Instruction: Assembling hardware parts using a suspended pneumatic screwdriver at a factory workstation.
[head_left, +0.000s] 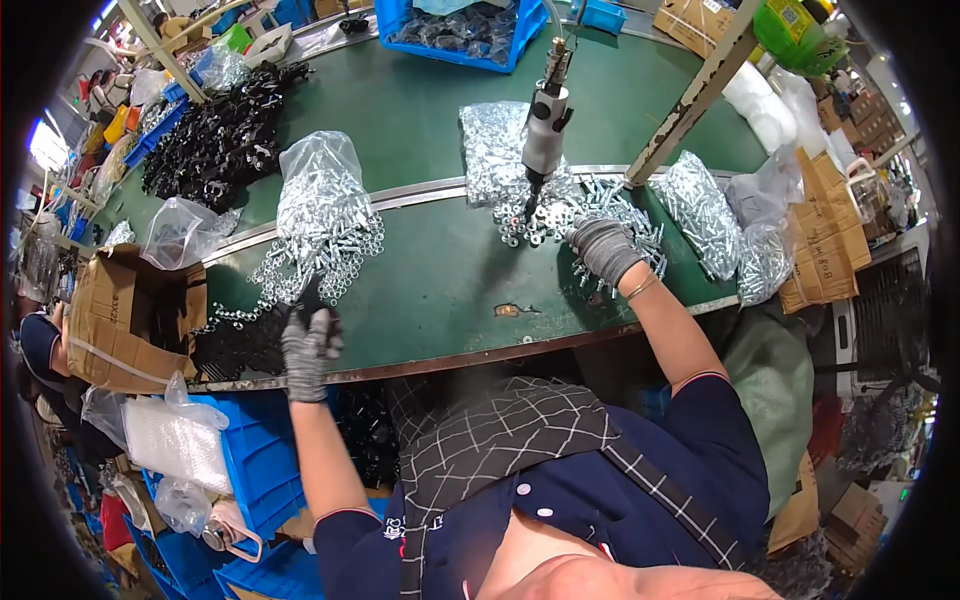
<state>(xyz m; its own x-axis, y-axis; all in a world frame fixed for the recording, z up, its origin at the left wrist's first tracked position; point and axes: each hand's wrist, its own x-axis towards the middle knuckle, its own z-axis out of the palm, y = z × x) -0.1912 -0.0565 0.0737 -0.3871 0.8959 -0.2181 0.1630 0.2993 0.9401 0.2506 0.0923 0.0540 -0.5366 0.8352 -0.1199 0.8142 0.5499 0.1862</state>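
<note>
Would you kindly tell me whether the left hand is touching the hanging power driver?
No, the gloved left hand is by the front edge of the green table, well apart from the power driver.

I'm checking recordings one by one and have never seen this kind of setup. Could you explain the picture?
There is no robot: the left hand and right hand are a person's, in grey gloves. A fisheye camera on the head looks down, so straight edges bend. On the green table lie a left pile of metal fasteners and a right pile of them. A powered-looking tool hangs upright beside the right pile. The right hand is at that pile; the left has a dark piece by its fingertips. Whether either grips anything is unclear.
</note>
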